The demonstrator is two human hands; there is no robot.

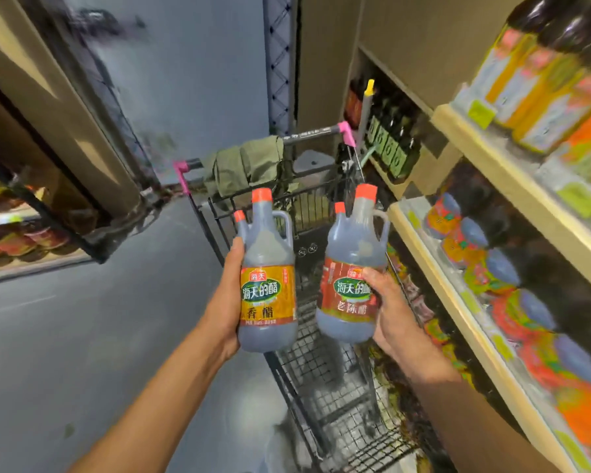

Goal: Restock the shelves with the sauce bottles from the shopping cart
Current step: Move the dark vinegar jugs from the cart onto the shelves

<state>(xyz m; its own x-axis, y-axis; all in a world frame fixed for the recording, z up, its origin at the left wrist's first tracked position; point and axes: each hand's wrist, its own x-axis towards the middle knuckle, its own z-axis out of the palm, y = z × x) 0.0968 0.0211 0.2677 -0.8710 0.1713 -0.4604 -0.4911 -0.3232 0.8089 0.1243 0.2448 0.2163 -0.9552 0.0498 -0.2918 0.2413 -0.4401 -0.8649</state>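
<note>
Bottles (268,268) upright in both hands (226,295), above cart (325,363).

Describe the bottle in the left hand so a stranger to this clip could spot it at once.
Find the black wire shopping cart beside the shelves. Two dark, orange-capped bottles are held above it; this bottle sits in the left hand, farther from the shelves. Its label is orange-yellow; the other bottle has a red one.
</note>
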